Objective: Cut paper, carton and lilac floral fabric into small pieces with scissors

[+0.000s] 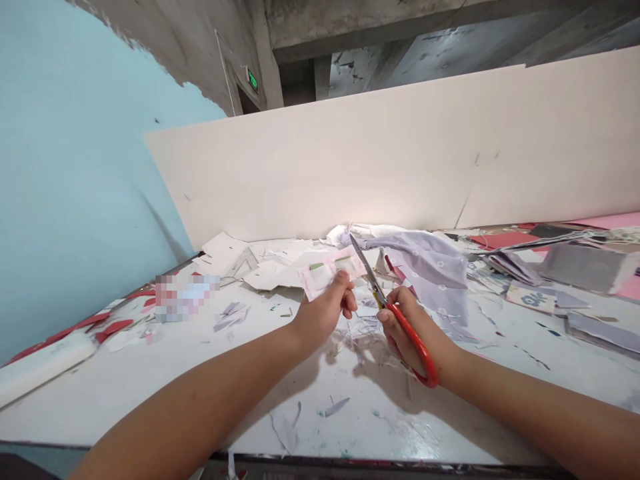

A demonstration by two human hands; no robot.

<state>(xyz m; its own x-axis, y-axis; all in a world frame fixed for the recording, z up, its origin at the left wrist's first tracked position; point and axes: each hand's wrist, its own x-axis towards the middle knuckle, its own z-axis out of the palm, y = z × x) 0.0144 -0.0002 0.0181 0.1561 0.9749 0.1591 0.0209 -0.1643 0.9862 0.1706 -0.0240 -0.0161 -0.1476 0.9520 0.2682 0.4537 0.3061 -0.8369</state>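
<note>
My left hand (327,303) is closed in a pinch on a small pale pink and white piece (320,279) with green marks; paper or cloth, I cannot tell which. Red-handled scissors (413,343) are gripped in my right hand (413,323). Their blades (364,263) point up and away, close together, just right of the pink piece and seemingly apart from it. Behind the scissors lies crumpled lavender fabric (430,260) with small white flowers. Thin offcuts (367,327) are scattered on the table under both hands.
The white table (170,393) ends at a pale upright board (340,167). Torn white sheets (275,270) lie at the back. Grey and lavender pieces (577,267) are stacked at right. A white rounded object (47,367) and red scraps (117,329) lie at left, beside a blue wall (90,167).
</note>
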